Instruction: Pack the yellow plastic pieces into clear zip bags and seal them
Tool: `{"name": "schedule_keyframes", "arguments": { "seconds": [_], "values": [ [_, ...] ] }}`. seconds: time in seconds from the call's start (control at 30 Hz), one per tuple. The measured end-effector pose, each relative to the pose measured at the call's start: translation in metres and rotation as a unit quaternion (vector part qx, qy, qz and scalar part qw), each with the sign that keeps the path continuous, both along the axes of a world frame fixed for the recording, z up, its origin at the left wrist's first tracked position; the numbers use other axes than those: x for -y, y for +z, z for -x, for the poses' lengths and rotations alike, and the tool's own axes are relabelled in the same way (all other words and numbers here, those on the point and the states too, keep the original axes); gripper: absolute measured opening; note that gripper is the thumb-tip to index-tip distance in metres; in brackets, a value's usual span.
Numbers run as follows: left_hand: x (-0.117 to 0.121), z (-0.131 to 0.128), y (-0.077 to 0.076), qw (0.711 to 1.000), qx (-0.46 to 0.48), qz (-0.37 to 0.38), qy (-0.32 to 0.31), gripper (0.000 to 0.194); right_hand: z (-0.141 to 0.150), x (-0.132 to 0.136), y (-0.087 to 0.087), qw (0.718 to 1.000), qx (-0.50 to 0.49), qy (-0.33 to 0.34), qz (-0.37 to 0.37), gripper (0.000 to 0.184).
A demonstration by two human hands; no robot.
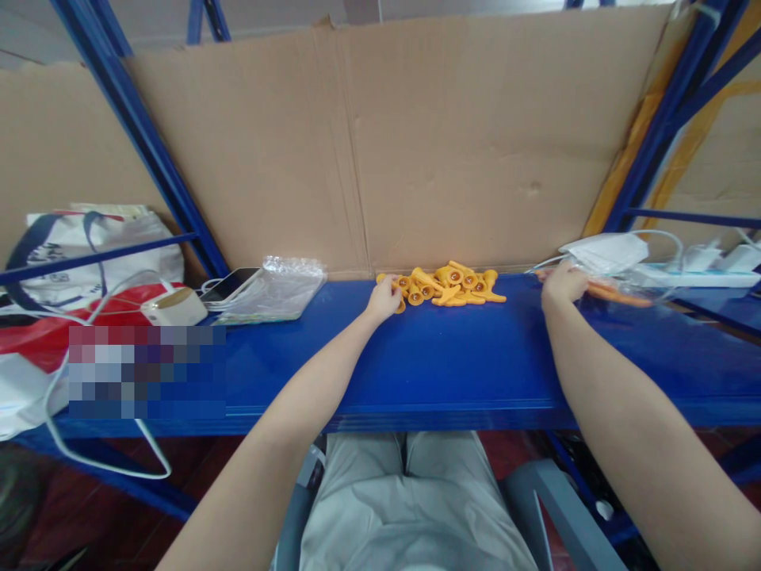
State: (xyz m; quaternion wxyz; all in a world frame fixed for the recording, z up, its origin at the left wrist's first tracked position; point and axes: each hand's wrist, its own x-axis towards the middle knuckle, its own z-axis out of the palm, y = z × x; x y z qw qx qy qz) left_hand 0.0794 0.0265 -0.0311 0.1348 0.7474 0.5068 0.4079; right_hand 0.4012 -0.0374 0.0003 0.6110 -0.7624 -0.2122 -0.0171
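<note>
A pile of yellow-orange plastic pieces (449, 285), several of them with round cup-like ends, lies against the cardboard at the back of the blue shelf. At the pile's left end, my left hand (385, 296) has its fingers closed on one of these yellow pieces, mostly hidden by the hand. Well to the right, my right hand (564, 284) reaches down with bent fingers onto a clear plastic bag (621, 295) with orange pieces in or under it. Its fingertips are partly hidden. A white face mask (607, 252) lies just behind that hand.
Left of the pile are clear plastic bags (282, 289) and a phone (235, 285). Farther left sit a white charger (173, 307), cables and a cloth bag (128, 250). A power strip (695, 276) lies at right. Blue metal posts frame both sides.
</note>
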Motion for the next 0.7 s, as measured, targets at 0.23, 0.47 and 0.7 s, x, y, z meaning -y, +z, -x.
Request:
{"name": "schedule_keyframes", "arguments": {
  "seconds": [0.23,0.47,0.7],
  "values": [
    [-0.003,0.001,-0.003,0.999,-0.006,-0.002,-0.032,0.030,0.012,-0.013,0.009,0.990,0.022,0.095,-0.102,0.040],
    [-0.006,0.006,-0.008,0.997,-0.043,-0.017,-0.055,0.043,0.016,-0.027,0.025,0.939,-0.109,0.161,-0.284,0.034],
    [-0.007,0.006,-0.008,0.998,-0.036,-0.018,-0.054,0.061,0.024,-0.019,0.049,0.907,-0.154,0.140,-0.367,0.030]
  ]
}}
